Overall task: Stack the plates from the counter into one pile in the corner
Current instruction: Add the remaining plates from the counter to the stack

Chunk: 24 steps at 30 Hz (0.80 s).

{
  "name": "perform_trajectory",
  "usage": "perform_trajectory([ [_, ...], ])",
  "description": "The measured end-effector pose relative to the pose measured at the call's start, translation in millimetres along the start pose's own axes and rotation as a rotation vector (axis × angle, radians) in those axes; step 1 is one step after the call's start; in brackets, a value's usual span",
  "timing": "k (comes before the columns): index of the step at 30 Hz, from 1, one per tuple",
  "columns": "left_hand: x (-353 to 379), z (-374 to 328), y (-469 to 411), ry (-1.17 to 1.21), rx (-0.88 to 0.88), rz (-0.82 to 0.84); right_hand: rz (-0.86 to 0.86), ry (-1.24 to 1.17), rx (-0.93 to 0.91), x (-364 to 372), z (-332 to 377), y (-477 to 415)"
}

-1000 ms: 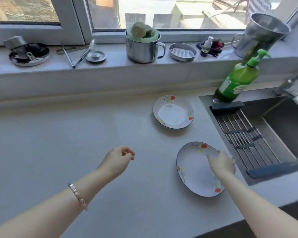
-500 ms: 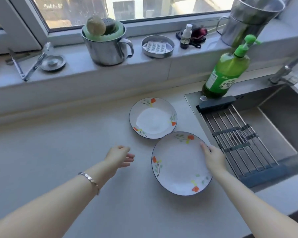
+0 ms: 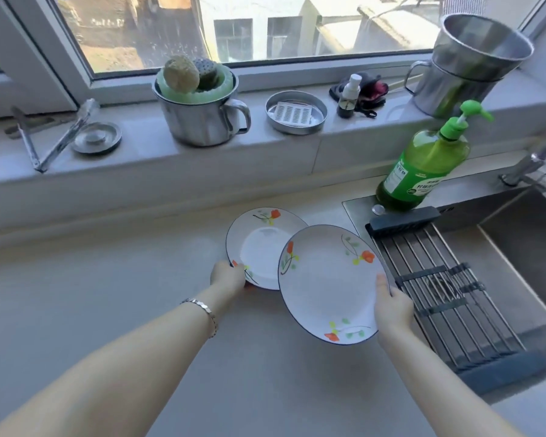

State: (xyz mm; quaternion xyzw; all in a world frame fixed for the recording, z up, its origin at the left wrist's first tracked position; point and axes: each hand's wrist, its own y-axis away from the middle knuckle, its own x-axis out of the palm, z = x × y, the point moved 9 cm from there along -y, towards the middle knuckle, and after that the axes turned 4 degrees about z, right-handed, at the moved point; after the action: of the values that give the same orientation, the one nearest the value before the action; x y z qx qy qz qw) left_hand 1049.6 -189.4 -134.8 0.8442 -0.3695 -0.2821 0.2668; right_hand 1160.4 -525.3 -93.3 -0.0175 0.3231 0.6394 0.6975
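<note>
Two white plates with orange flower prints are on the pale counter near the sink. The larger plate (image 3: 328, 285) is lifted and tilted, its left rim overlapping the smaller plate (image 3: 259, 247). My right hand (image 3: 391, 307) grips the larger plate's right rim, thumb on top. My left hand (image 3: 227, 275) grips the near left rim of the smaller plate, which lies farther back by the wall.
A steel sink (image 3: 517, 247) with a roll-up drying rack (image 3: 445, 288) lies to the right. A green soap bottle (image 3: 423, 165) stands at the sink's back corner. The windowsill holds a steel pot with sponges (image 3: 202, 111), a soap dish (image 3: 295, 113), tongs (image 3: 44, 140) and a large steel mug (image 3: 464, 67).
My right hand has lifted the larger plate and carried it back over the smaller plate's edge. My left hand has reached forward and taken hold of the smaller plate's rim.
</note>
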Motion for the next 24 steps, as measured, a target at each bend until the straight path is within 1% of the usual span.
perform_trajectory([
  [3,-54.8,4.2,16.2,0.033,0.060,-0.056,0.045,0.004,-0.051,9.0,22.3,18.2],
  [6,-131.5,14.7,44.2,0.114,0.075,-0.178,0.114,0.010,-0.094,26.5,48.1,43.1],
  [9,-215.2,25.6,76.4,0.263,0.113,-0.334,0.205,0.036,-0.169,52.5,75.7,75.0],
  [14,-339.2,54.9,137.0,0.567,0.134,-0.529,0.369,0.102,-0.313,113.4,106.8,135.2],
  [16,-393.6,75.1,170.8,0.652,0.168,-0.605,0.452,0.137,-0.379,149.2,119.5,175.8],
  [21,-504.3,124.2,244.3,0.834,0.260,-0.727,0.613,0.152,-0.553,223.1,151.5,288.1],
  [24,-568.9,160.5,279.6,0.920,0.301,-0.801,0.696,0.162,-0.620,264.0,162.7,364.9],
])
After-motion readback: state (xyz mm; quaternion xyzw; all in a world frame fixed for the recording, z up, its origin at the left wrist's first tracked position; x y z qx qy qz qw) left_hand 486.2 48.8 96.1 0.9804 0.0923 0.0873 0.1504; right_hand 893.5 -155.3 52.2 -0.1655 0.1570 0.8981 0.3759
